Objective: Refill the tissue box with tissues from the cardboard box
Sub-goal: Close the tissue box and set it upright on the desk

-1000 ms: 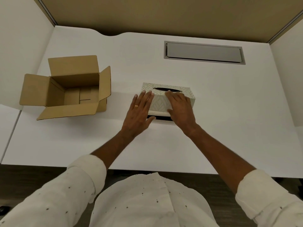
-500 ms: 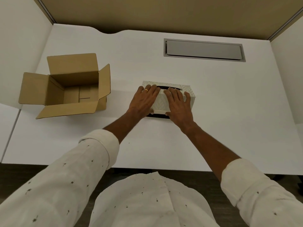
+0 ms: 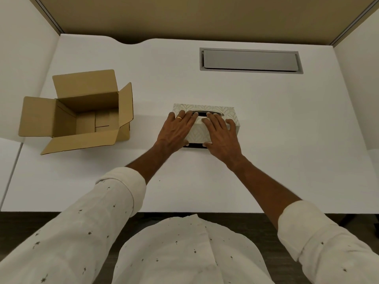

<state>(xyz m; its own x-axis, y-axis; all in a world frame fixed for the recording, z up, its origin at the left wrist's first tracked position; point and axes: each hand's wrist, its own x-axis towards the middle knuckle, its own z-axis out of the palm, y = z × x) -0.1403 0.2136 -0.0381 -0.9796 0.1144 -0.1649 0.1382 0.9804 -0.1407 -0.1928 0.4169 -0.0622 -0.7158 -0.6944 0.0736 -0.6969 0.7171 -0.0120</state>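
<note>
White worktop (image 3: 266, 160): tissue box (image 3: 227, 111) long axis left-right, left hand (image 3: 176, 130) and right hand (image 3: 222, 136) flat on it, fingers spread; cardboard box (image 3: 82, 111) well left, seemingly empty.

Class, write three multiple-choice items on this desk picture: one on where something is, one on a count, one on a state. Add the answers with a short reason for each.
1. Where is the cardboard box relative to the tissue box?
A. To its left
B. To its right
C. On top of it

2. How many flaps of the cardboard box stand open?
A. One
B. Two
C. Four

3. What are the hands doing?
A. Both lie on the tissue box
B. One reaches into the cardboard box
C. Both rest flat on the desk

Answers:
1. A, the cardboard box sits at the left of the desk, apart from the tissue box in the middle.
2. C, all four flaps are folded outward.
3. A, the left hand and right hand are spread over the top and near side of the tissue box.
</note>
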